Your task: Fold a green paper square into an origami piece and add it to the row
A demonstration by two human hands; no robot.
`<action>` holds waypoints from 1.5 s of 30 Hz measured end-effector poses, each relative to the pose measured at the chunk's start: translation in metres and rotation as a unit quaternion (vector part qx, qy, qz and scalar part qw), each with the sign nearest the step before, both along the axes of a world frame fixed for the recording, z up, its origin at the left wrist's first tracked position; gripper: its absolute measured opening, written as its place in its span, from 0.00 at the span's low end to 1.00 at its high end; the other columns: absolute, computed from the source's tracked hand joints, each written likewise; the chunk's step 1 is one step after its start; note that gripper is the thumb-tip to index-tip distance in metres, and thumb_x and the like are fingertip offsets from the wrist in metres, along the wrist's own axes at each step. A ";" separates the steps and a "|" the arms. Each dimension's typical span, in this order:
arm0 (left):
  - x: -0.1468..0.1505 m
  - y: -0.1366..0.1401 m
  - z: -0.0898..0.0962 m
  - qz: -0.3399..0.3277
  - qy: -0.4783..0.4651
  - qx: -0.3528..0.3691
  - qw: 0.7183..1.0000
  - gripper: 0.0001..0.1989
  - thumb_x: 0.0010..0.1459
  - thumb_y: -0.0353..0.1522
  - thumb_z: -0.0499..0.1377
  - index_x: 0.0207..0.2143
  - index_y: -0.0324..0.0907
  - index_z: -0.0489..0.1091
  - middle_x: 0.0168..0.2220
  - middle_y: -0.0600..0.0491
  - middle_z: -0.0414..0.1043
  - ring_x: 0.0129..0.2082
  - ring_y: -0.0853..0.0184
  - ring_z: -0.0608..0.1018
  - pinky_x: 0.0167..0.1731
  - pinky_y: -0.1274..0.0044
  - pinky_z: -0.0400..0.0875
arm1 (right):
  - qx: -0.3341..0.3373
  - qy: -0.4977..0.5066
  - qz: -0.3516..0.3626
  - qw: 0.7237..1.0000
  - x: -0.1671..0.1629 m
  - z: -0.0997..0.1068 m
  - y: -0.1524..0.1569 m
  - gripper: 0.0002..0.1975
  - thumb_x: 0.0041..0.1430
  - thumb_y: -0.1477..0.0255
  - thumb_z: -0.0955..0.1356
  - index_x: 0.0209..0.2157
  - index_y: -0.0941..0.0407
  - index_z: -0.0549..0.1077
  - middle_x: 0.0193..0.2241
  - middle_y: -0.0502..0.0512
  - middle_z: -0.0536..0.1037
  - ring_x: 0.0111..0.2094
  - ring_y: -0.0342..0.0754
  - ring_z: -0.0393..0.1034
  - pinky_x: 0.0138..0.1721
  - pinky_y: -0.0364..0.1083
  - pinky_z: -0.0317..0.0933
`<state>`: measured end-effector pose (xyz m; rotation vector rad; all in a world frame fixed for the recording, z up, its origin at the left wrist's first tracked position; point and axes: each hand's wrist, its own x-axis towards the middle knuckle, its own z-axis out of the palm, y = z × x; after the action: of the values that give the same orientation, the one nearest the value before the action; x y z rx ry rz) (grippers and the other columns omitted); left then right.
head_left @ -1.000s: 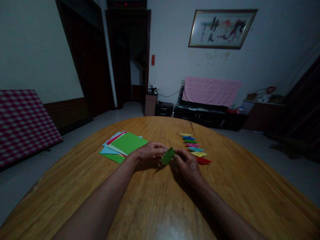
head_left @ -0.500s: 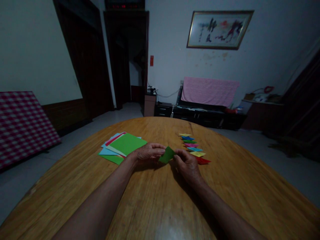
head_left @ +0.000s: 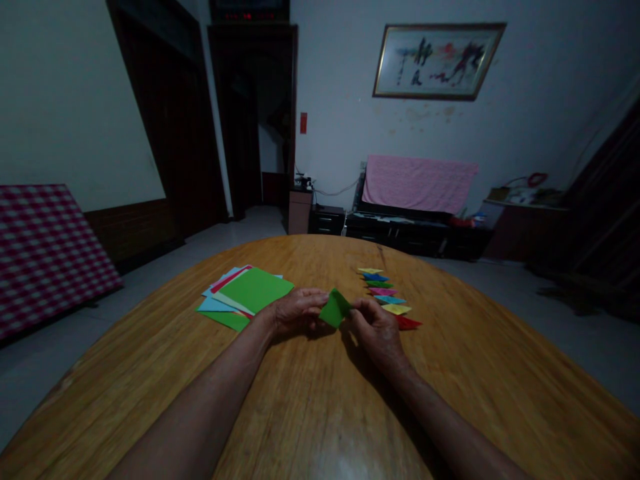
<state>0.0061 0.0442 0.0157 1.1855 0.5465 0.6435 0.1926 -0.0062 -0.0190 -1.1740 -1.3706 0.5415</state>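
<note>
A small folded green paper (head_left: pixel 335 309), diamond-shaped from here, is held between my two hands just above the table. My left hand (head_left: pixel 299 311) pinches its left corner, with the fingers reaching behind it. At the right corner, my right hand (head_left: pixel 376 328) grips it between thumb and forefinger. Beyond my right hand runs a row of several folded paper boats, with a red paper boat (head_left: pixel 409 323) nearest and a yellow paper boat (head_left: pixel 370 271) farthest. Left of my left hand lies a loose stack of coloured paper sheets (head_left: pixel 256 288), a green one on top.
Everything rests on a round wooden table (head_left: pixel 300 413). Past its far edge stand a low black cabinet (head_left: pixel 370 230) and a pink towel (head_left: pixel 420 183) draped over something. A red checked cloth (head_left: pixel 50 247) is at the left.
The green paper has turned slightly, so more of its flat face shows toward me. Both hands stay nearly in place, still holding it.
</note>
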 end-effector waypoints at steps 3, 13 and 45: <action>-0.002 0.001 -0.002 -0.005 0.019 -0.005 1.000 0.18 0.52 0.43 0.62 0.37 0.37 0.69 0.28 0.49 0.73 0.23 0.71 0.74 0.21 0.81 0.64 | -0.010 -0.001 0.002 1.000 0.000 -0.001 0.000 0.08 0.53 0.66 0.67 0.31 0.56 0.70 0.24 0.51 0.75 0.25 0.46 0.70 0.27 0.43 0.63; -0.011 0.006 0.002 -0.001 0.037 -0.030 0.999 0.21 0.52 0.42 0.62 0.43 0.37 0.70 0.35 0.44 0.76 0.30 0.64 0.79 0.21 0.80 0.68 | 0.007 -0.049 0.006 0.999 -0.014 0.007 -0.010 0.04 0.52 0.69 0.65 0.29 0.55 0.69 0.26 0.52 0.76 0.28 0.47 0.71 0.31 0.44 0.64; 0.016 0.003 0.013 0.209 0.091 0.186 0.956 0.10 0.45 0.28 0.59 0.33 0.37 0.72 0.22 0.56 0.69 0.19 0.73 0.67 0.20 0.81 0.60 | -0.091 0.068 0.028 0.993 -0.020 0.040 0.000 0.18 0.49 0.61 0.68 0.40 0.56 0.71 0.38 0.62 0.78 0.35 0.53 0.75 0.27 0.45 0.67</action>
<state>0.0225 0.0468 0.0290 1.5088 0.8733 1.0376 0.1725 -0.0064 0.0210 -1.2240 -1.2598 0.7853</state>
